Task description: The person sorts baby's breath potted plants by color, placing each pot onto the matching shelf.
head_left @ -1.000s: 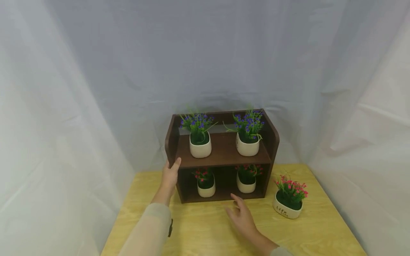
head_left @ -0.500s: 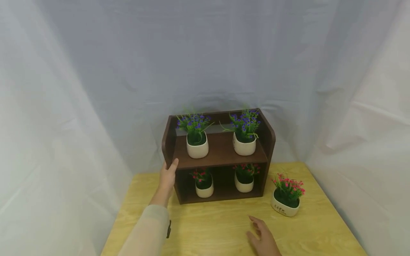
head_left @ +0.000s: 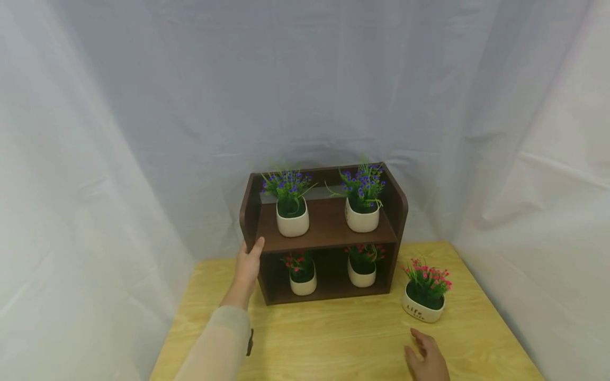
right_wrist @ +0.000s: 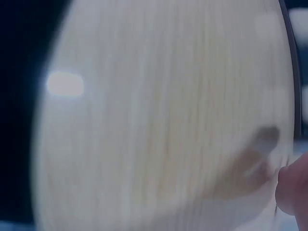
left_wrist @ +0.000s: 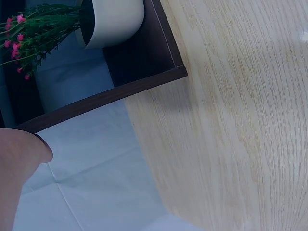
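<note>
A dark brown two-tier wooden shelf [head_left: 329, 241] stands on the table. My left hand [head_left: 247, 269] grips its left side panel, thumb at the front by the upper board; the other fingers are mostly hidden. On the upper board sit two white pots with purple flowers, a left pot [head_left: 293, 225] and a right pot [head_left: 362, 221]. Below are a left red-flowered pot [head_left: 303, 287] and a right red-flowered pot [head_left: 361, 278]. Right of the shelf stands a white "Life" pot [head_left: 422, 309] with pink flowers. Just in front of it, not touching, my right hand [head_left: 429, 361] hovers with loosely bent fingers, holding nothing.
The light wooden table [head_left: 324, 338] runs under the shelf and the loose pot. Pale sheeting [head_left: 305, 95] hangs behind and along both sides, close to the shelf's back.
My right hand has moved from in front of the shelf rightward and nearer to me, toward the pink-flowered pot. The left hand keeps its grip on the shelf. The head view has shifted slightly.
</note>
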{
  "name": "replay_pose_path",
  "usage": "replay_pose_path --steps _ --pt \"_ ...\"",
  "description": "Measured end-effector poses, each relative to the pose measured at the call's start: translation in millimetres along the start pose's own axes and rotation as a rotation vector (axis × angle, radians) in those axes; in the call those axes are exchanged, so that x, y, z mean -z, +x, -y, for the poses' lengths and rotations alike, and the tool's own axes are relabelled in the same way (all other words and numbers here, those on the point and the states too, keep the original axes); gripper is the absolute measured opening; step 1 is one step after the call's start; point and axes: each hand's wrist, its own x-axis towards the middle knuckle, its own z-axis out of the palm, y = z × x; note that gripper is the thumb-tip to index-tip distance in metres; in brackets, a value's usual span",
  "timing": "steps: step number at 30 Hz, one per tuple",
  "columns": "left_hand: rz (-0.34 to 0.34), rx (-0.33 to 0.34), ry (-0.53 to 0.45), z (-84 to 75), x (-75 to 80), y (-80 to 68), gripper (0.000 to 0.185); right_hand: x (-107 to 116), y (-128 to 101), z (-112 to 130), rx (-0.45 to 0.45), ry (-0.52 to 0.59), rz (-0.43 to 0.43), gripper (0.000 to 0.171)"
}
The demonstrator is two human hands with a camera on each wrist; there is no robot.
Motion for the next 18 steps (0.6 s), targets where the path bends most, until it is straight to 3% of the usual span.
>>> replay_pose_path --steps 8,12,15,18 --pt "-0.001 -0.008 -0.007 -0.3 0.4 0.1 0.076 49.4 27.9 -15.8 -0.073 -0.033 -0.095 0.059" --pt "0.002 -0.004 -0.006 0.8 0.9 -0.5 0.075 63.0 41.2 -18.2 -0.078 0.046 -0.121 0.061" --pt "0.006 -0.001 -0.004 1.9 1.1 -0.5 0.075 73.0 52.3 -17.1 -0.063 0.097 -0.102 0.069" --pt "0.009 0.002 -0.004 2.4 0.8 -0.2 0.076 85.7 65.9 -15.5 -0.018 0.068 -0.033 0.082"
